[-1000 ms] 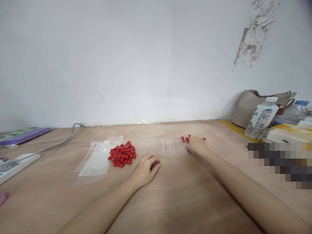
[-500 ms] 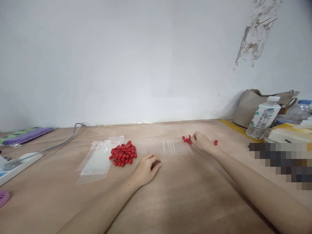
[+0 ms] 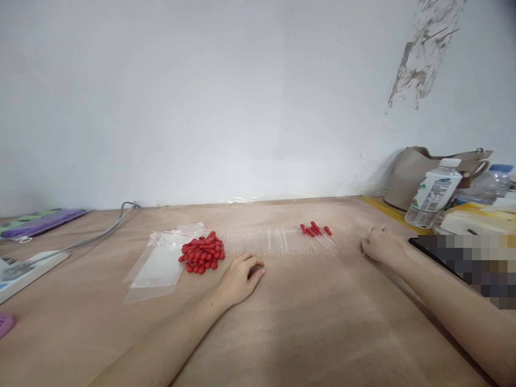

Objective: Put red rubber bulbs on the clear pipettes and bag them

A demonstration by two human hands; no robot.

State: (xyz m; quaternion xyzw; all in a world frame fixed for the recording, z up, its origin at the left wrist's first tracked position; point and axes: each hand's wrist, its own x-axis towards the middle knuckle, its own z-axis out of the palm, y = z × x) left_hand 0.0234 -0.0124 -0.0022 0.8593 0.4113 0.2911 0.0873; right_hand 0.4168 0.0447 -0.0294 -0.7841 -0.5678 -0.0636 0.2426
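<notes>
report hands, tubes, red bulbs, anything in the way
Left hand open, partly blocking view of clear tubes. Right hand curled, right of red-topped droppers, grip unclear. Red bulbs piled left of tubes. No other obstruction seen.

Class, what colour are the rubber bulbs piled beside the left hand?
Red; the bulbs show best in the head view.

left hand (image 3: 242, 277) near red bulbs (image 3: 202, 253), row of clear tubes (image 3: 278, 243), right hand (image 3: 375, 246) curled
</notes>
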